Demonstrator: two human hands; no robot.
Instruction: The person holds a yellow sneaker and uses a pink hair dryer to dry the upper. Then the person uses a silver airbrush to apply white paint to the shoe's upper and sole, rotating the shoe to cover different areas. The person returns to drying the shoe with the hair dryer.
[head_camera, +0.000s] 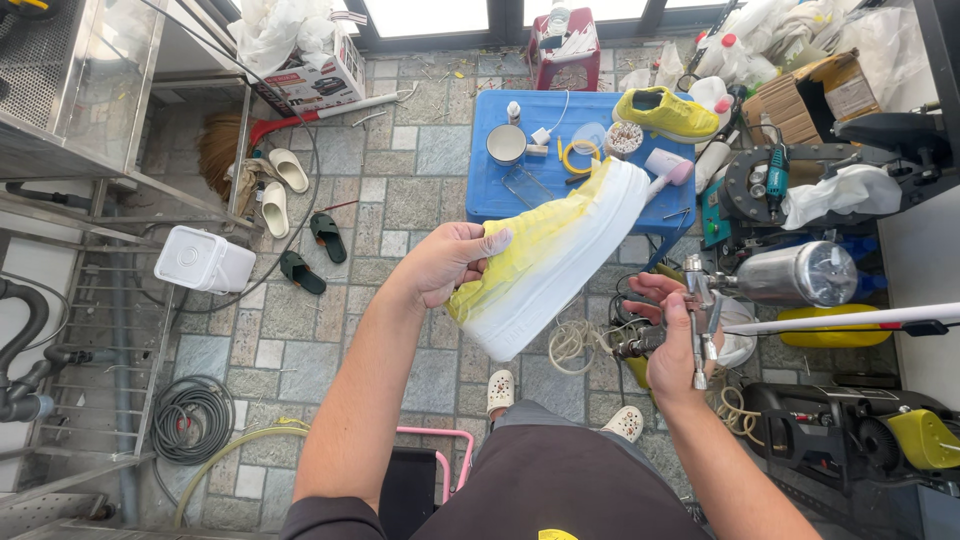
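Left hand (440, 262) grips the shoe (548, 258), half yellow, sole up, just left of the spray gun (700, 318) clasped in the right hand (672, 345); even coverage likely needs a steady shoe.

a cramped shoe-painting workshop: stone-tiled floor (400, 200), far blue table (560, 190) with a yellow shoe (665, 112), right-hand power tools (775, 180), left metal racks (90, 330), coiled hose (192, 418).
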